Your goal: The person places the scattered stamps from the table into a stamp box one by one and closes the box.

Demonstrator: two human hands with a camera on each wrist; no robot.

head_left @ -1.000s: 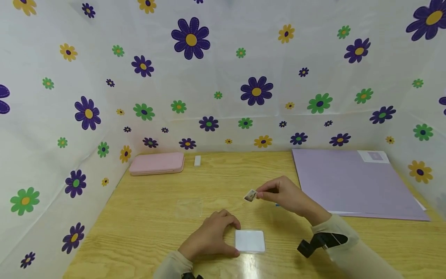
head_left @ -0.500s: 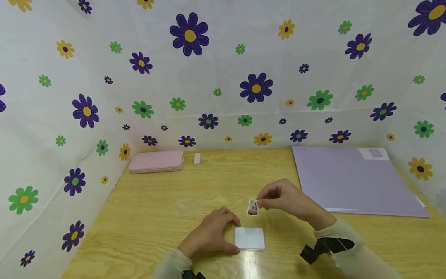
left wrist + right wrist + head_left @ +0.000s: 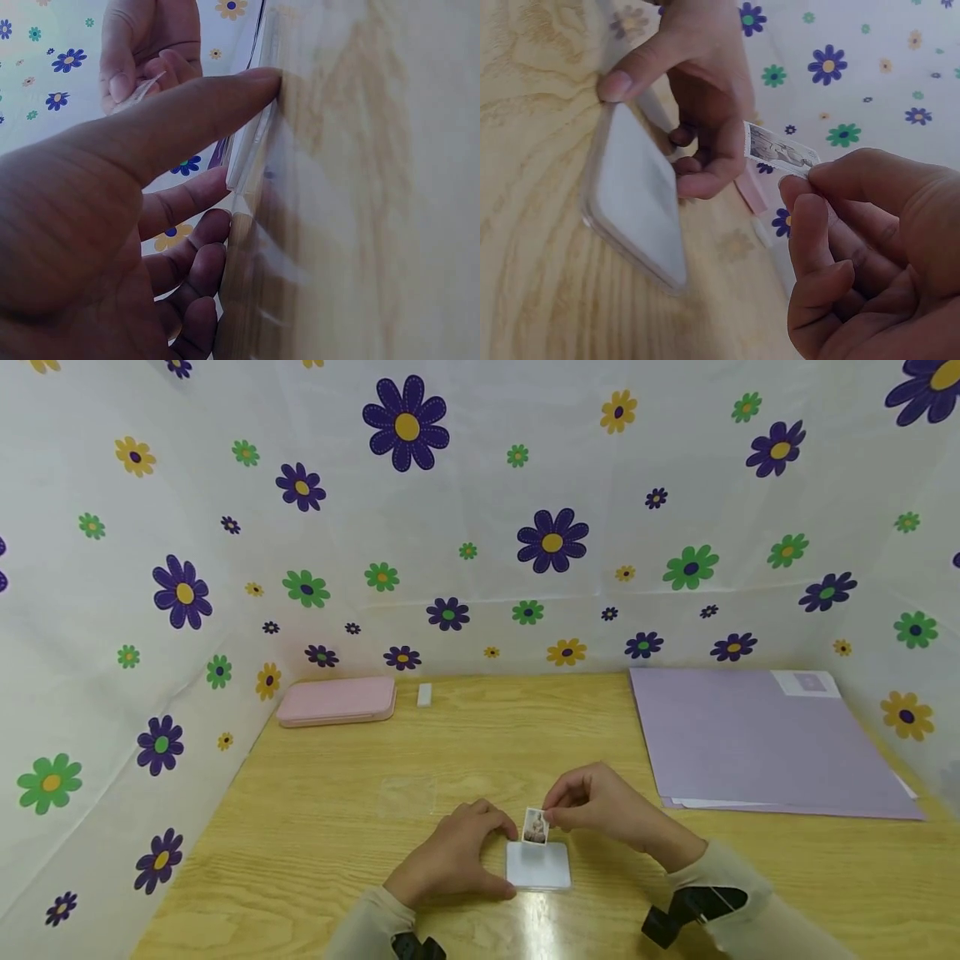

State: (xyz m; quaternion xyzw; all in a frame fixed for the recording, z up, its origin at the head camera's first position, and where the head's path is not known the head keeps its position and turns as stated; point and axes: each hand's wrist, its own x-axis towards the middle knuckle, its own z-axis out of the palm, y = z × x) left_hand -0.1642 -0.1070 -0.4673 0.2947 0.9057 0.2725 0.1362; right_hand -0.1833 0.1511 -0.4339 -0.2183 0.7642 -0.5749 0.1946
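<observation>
Between thumb and index finger, my right hand [image 3: 603,808] pinches a small postage stamp [image 3: 536,827] with a toothed white border and a dark picture. The stamp hangs over the far edge of a flat white rectangular case [image 3: 538,868] with clear, layered edges, which lies on the table. At the left side of that case is my left hand [image 3: 459,852], holding it with the thumb at the near corner and the index finger at the far one. In the right wrist view the stamp [image 3: 781,150] is tilted, raised apart from the case [image 3: 634,195].
A thin clear plastic sheet [image 3: 407,797] lies left of the hands on the wooden table [image 3: 300,827]. At the back are a pink pencil case [image 3: 337,700] and a white eraser-like block [image 3: 424,695]. A large lilac folder [image 3: 750,743] with papers lies at the right.
The right hand has brought the stamp toward the near side and slightly left, from beyond the white case to over its far edge. The stamp has turned more upright. The left hand stays in place.
</observation>
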